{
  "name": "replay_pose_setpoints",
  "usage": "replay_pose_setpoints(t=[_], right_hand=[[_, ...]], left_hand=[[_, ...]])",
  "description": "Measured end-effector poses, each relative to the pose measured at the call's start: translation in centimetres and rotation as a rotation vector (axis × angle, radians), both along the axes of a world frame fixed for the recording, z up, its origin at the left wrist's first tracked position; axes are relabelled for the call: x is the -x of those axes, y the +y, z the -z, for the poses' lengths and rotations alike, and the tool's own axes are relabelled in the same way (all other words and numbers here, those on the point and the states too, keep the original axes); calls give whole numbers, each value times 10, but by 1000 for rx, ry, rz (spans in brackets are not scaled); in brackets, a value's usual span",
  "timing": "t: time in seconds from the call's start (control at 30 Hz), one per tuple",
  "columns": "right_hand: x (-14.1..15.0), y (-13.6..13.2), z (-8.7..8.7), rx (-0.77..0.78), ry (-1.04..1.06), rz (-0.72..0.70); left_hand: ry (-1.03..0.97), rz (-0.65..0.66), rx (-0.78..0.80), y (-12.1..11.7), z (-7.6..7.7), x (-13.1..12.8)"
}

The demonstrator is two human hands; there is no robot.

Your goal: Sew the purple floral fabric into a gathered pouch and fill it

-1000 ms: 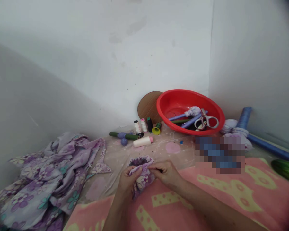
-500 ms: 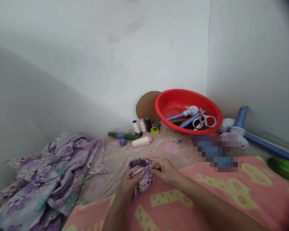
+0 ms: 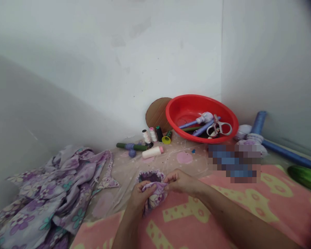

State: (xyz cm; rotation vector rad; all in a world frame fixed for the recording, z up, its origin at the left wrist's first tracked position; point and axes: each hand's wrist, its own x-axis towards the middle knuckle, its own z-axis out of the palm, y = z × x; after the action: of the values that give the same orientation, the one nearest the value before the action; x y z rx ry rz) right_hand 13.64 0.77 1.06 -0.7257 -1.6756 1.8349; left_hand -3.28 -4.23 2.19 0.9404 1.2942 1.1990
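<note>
Both my hands meet over a small piece of purple flowered fabric (image 3: 155, 195) at the near centre of the view. My left hand (image 3: 139, 197) is closed round its lower part, fingers curled over the cloth. My right hand (image 3: 180, 181) pinches the fabric's upper right edge with thumb and fingers pressed together. A gathered, round opening of the fabric (image 3: 149, 175) shows just above my fingers. Whether a needle is in my right hand is too small to tell.
A heap of the same flowered cloth (image 3: 54, 193) lies at the left. Thread spools (image 3: 152, 135) and a cream spool (image 3: 152, 152) lie ahead. A red basin (image 3: 178, 110) holds scissors (image 3: 219, 128) and wrapped sticks. Blue rods (image 3: 282, 152) run along the right wall. A pink towel (image 3: 248, 214) covers my lap.
My right hand has drawn its fingers together into a tighter pinch on the fabric's edge and shifted slightly right. The left hand keeps its grip. The view has tilted a little.
</note>
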Motion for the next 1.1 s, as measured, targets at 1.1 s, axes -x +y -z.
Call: replay_pose_setpoints(t=[1.1], right_hand=[[4,1,11,83,80,-11]], left_hand=[[24,33,-35,4,9,5]])
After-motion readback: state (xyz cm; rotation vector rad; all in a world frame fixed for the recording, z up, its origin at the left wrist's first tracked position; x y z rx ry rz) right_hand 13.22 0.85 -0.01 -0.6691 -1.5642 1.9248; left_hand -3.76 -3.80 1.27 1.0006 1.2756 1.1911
